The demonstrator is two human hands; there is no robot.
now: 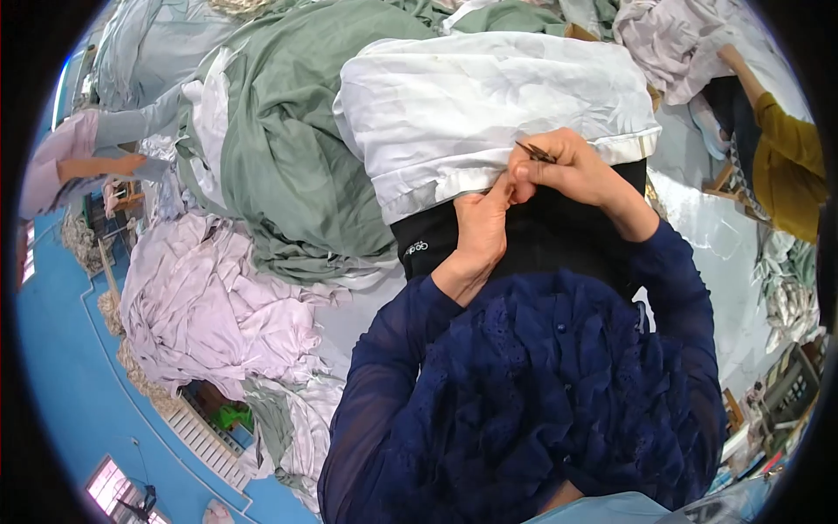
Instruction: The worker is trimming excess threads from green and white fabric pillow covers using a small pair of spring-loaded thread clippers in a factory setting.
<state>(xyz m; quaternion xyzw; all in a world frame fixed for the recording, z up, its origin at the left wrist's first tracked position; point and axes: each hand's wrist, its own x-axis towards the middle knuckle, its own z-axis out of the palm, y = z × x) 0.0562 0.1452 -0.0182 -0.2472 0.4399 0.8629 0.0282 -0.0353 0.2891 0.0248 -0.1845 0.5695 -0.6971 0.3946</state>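
Observation:
A folded white cloth (489,96) lies across my lap, over black trousers (436,231). My left hand (480,229) is closed, its fingertips pinching the cloth's near hem. Against those fingertips rests my right hand (572,166), curled shut around a small pair of dark thread snips (537,153). The snips' tips point up and left, away from the hem. Whether the right fingertips also hold a bit of thread or cloth is too small to tell.
To the left sit a heap of green cloth (297,131) and a pale pink heap (218,306). Another person's arm (100,166) reaches in at far left. On the right, a person in a mustard sleeve (790,166) handles a pinkish cloth (672,44). The floor (70,349) is blue.

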